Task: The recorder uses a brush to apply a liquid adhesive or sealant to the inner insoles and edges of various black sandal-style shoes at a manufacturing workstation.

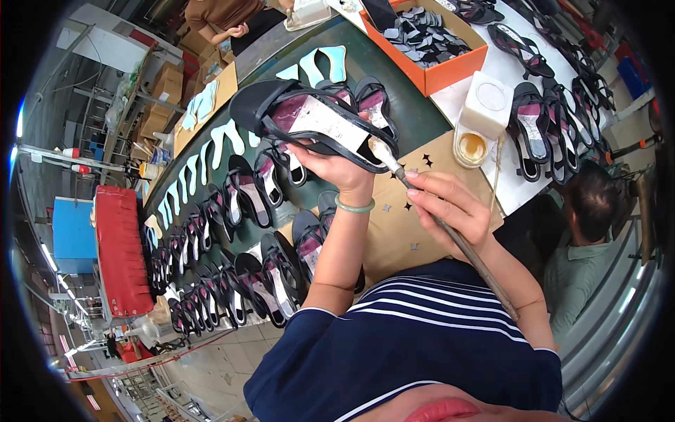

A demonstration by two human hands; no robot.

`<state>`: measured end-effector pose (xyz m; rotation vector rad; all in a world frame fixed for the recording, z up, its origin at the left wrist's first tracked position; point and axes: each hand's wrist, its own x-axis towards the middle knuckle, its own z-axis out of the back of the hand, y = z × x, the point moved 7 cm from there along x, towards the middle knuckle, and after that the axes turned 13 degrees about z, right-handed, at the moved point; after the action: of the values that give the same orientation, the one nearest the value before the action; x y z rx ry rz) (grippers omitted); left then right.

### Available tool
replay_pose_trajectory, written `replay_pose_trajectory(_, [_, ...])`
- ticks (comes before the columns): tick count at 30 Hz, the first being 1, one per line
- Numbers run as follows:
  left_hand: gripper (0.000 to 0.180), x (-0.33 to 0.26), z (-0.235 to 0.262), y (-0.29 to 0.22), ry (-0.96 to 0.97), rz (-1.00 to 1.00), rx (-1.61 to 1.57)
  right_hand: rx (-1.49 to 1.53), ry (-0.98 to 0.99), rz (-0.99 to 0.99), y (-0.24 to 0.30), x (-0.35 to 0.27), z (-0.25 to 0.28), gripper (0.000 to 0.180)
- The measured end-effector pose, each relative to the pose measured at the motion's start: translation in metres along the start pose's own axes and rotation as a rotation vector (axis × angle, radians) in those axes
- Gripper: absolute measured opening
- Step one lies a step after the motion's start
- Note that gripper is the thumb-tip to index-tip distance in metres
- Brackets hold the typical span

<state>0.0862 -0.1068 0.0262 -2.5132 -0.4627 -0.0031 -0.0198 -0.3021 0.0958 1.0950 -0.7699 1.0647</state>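
My left hand (342, 167) is closed around a black sandal (320, 121), holding it up tilted above the bench with its pale footbed facing me. Between the fingers of my right hand (453, 207) is a long-handled brush (474, 261). The whitish bristles touch the footbed at the sandal's heel end. To the right of the sandal stands a small glass jar (470, 148) of amber liquid, with a white square plastic container (487, 104) just behind it. Brown paper (394, 247) with several small dark star-shaped marks lies beneath my hands.
Rows of black sandals (247, 200) and pale insole pieces (223, 144) line the green bench on the left. An orange box (450, 76) of dark pieces stands at the back; more sandals (529, 119) sit on the right. Other people (587, 232) are at right and far left.
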Motion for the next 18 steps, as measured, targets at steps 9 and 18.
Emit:
replay_pose_trajectory(9, [0.065,-0.006,-0.008,-0.004,0.078,-0.01,0.047,-0.052,-0.041,-0.022,0.002,-0.004,0.0,0.033])
replay_pose_trajectory(18, [0.067,-0.009,-0.015,-0.011,0.08,-0.072,0.054,-0.132,-0.088,-0.023,0.006,-0.008,-0.003,0.031])
